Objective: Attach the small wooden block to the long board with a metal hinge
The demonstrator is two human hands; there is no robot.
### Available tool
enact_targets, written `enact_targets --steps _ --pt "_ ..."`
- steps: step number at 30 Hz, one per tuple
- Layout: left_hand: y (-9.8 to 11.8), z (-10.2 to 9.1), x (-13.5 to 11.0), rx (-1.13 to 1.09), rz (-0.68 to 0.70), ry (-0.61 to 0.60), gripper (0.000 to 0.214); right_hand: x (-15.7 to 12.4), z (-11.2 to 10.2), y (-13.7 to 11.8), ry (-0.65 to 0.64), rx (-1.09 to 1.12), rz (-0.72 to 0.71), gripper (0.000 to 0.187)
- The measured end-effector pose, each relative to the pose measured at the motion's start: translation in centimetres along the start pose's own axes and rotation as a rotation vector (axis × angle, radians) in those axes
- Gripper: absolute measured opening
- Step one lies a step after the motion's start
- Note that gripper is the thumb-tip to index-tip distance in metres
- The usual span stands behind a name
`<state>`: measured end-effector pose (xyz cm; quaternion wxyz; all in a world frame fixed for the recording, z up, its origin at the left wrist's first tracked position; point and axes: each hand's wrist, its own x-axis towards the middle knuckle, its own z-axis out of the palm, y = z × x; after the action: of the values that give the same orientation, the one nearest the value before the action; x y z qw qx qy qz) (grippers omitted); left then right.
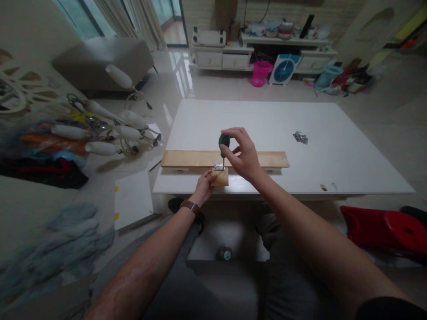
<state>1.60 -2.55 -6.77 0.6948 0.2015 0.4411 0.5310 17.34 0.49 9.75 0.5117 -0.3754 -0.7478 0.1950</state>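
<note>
My right hand (244,153) grips the dark green handle of a screwdriver (224,141), held upright with its shaft pointing down. The shaft's lower end meets a small metal hinge (219,167) at the edge of a short wooden block (220,178). With closed fingers, my left hand (205,184) pinches the left side of that block. Behind the hinge a long wooden board (190,158) lies across the white table. Whether a screw sits under the screwdriver tip is too small to tell.
On the white table (267,120), a pile of metal hinges (300,137) lies at the right. Small bits (323,187) rest near the front right edge. A red plastic stool (387,229) is right of the table, and a white panel (133,200) stands at the left.
</note>
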Motion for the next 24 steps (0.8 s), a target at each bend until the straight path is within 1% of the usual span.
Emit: enact_targets --steps 2,4,8,10,15,16,21,24 --pt "-0.07 0.01 0.08 -0.003 -0.004 0.009 0.052 -0.02 0.04 0.06 -0.029 0.014 -0.004 0.039" --pt "-0.11 0.00 0.11 0.005 -0.004 0.000 0.053 -0.03 0.07 0.12 -0.041 0.020 -0.023 0.040" --pt "-0.11 -0.05 0.09 0.020 -0.006 -0.014 0.055 0.02 -0.02 0.19 0.014 -0.021 -0.041 0.029" --pt "-0.16 -0.09 0.16 0.017 -0.003 -0.011 0.056 0.05 -0.07 0.20 0.030 -0.041 -0.033 0.028" --pt "-0.43 -0.23 0.42 -0.004 0.000 -0.002 0.055 0.02 -0.01 0.29 -0.017 0.019 -0.060 0.044" --pt "-0.45 -0.26 0.45 -0.006 0.001 0.000 0.055 0.01 0.00 0.32 -0.017 0.020 -0.066 0.044" --pt "-0.44 -0.35 0.45 -0.008 0.005 -0.014 0.056 0.07 -0.08 0.28 0.059 -0.037 -0.063 0.028" --pt "-0.46 -0.39 0.50 -0.009 0.003 -0.012 0.054 0.11 -0.09 0.17 0.045 -0.024 -0.049 0.035"
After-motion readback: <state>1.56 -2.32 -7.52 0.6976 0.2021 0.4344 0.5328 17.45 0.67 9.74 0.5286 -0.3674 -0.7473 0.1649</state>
